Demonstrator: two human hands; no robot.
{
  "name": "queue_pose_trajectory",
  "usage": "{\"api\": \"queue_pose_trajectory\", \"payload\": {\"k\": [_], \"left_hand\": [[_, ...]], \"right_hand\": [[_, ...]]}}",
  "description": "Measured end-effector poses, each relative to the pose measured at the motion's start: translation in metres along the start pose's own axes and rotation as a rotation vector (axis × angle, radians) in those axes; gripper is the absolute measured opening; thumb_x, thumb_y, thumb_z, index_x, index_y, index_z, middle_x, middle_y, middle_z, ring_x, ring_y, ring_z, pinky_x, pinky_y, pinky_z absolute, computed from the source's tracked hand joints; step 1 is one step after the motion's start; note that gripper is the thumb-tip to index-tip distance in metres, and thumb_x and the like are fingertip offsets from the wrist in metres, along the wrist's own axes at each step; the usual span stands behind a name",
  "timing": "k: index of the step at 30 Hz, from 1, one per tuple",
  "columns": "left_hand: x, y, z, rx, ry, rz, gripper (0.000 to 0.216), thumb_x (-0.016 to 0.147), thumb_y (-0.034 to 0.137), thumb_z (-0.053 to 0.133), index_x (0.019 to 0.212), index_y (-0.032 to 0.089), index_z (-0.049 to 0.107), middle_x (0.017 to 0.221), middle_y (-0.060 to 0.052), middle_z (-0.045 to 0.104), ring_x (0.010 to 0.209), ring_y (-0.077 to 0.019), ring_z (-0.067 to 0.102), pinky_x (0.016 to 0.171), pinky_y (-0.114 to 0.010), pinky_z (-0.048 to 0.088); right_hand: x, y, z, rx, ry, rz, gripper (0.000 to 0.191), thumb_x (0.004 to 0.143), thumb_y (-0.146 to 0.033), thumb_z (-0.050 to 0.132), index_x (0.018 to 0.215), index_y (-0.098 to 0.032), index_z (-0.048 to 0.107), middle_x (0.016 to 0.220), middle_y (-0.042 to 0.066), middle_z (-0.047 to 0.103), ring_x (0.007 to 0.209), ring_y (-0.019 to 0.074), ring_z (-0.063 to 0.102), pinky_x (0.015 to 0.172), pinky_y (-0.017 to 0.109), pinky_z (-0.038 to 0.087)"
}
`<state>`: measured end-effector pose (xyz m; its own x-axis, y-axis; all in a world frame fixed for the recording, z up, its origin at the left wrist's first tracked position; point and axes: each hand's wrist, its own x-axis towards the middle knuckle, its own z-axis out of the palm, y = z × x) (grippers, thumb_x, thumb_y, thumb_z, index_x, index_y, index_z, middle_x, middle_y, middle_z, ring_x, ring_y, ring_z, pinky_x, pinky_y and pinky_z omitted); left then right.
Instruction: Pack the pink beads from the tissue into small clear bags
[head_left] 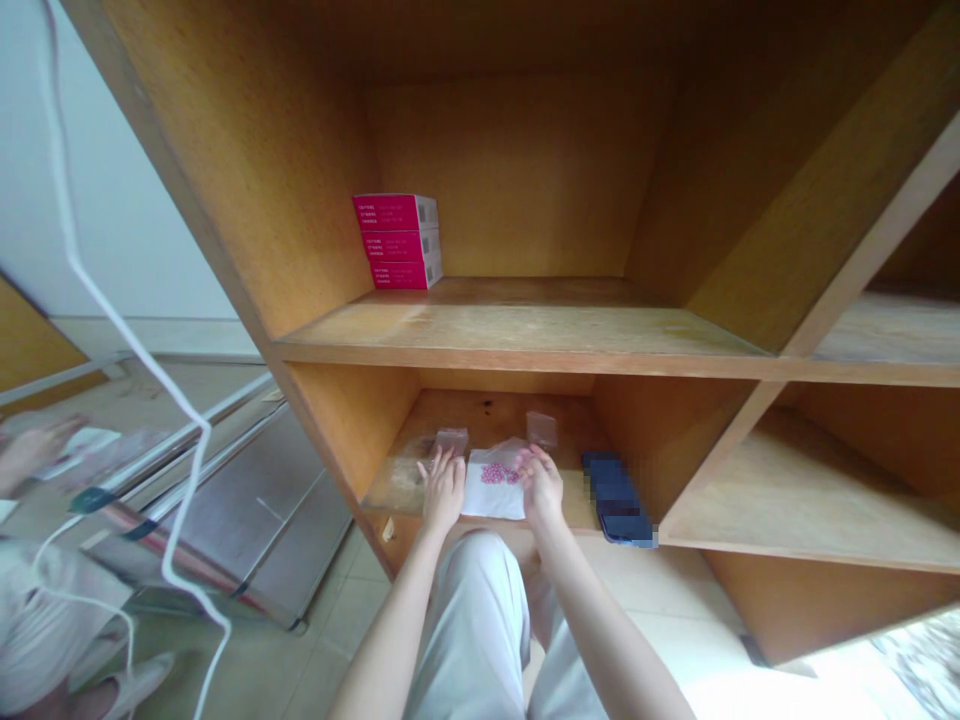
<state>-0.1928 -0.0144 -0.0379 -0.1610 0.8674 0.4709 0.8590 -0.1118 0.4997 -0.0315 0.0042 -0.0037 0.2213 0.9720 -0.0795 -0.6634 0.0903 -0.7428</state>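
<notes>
A white sheet [491, 499] lies on the lower shelf between my hands, with a cluster of small pink round pieces [499, 474] on it. My left hand [444, 490] rests at the sheet's left edge, its fingers spread and palm down. At the sheet's right side, my right hand [543, 485] has its fingers curled together beside the pink pieces. Whatever its fingertips hold, if anything, is too small to make out. One small clear bag [541, 430] lies just beyond my right hand; another clear bag [452, 438] lies behind my left fingers.
To the right lies a dark blue flat object [619, 500], partly pixelated. Three stacked pink boxes [397, 243] stand on the upper shelf [525, 325]. Crumpled clear plastic [409, 465] is at left. A white cable [187, 480] hangs at left, near another person's hand [37, 450] and a metal-framed table [247, 510].
</notes>
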Motion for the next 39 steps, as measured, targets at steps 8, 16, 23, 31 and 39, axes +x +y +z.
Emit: {"api": "queue_pose_trajectory", "payload": {"k": [8, 16, 23, 31, 39], "left_hand": [[0.004, 0.002, -0.020, -0.381, -0.195, -0.097, 0.052, 0.088, 0.037, 0.016, 0.080, 0.026, 0.066, 0.121, 0.001, 0.051, 0.127, -0.0199, 0.024, 0.101, -0.052, -0.010], [0.004, -0.001, -0.034, -0.677, -0.187, -0.155, 0.028, 0.076, 0.036, 0.048, 0.090, 0.019, 0.065, 0.116, -0.006, 0.055, 0.116, -0.0206, 0.042, 0.101, -0.039, 0.027], [0.004, -0.007, -0.029, -0.653, -0.197, -0.069, 0.019, 0.073, 0.030, 0.050, 0.076, 0.018, 0.065, 0.109, -0.007, 0.060, 0.111, -0.0211, 0.048, 0.097, -0.038, 0.033], [0.001, -0.010, -0.027, -0.669, -0.156, -0.018, 0.010, 0.074, 0.018, 0.045, 0.074, 0.018, 0.054, 0.118, -0.007, 0.053, 0.110, -0.0174, 0.048, 0.093, -0.035, 0.036], [0.003, -0.004, -0.032, -0.639, -0.207, -0.049, 0.026, 0.078, 0.027, 0.040, 0.072, 0.017, 0.063, 0.118, -0.007, 0.053, 0.112, -0.0188, 0.045, 0.096, -0.034, 0.033]], "right_hand": [[-0.045, 0.036, 0.006, -0.263, -0.117, -0.166, 0.027, 0.065, -0.028, 0.060, 0.089, -0.016, 0.054, 0.085, 0.005, 0.061, 0.079, 0.0152, 0.058, 0.075, 0.032, 0.046], [-0.072, 0.054, 0.006, -0.456, -0.297, -0.271, 0.020, 0.074, -0.028, 0.051, 0.091, -0.018, 0.052, 0.098, 0.007, 0.057, 0.086, 0.0158, 0.056, 0.081, 0.033, 0.043], [-0.054, 0.044, 0.011, -0.418, -0.223, -0.115, 0.040, 0.072, -0.038, 0.054, 0.105, -0.017, 0.047, 0.102, 0.010, 0.055, 0.071, 0.0146, 0.058, 0.061, 0.028, 0.049], [-0.041, 0.047, 0.009, -0.636, -0.341, -0.101, 0.030, 0.073, -0.035, 0.050, 0.092, -0.015, 0.063, 0.073, 0.006, 0.064, 0.055, 0.0153, 0.057, 0.055, 0.030, 0.048], [-0.049, 0.045, 0.015, -0.716, -0.495, -0.232, 0.027, 0.076, -0.025, 0.044, 0.090, -0.020, 0.067, 0.085, 0.005, 0.067, 0.077, 0.0180, 0.060, 0.073, 0.032, 0.047]]}}
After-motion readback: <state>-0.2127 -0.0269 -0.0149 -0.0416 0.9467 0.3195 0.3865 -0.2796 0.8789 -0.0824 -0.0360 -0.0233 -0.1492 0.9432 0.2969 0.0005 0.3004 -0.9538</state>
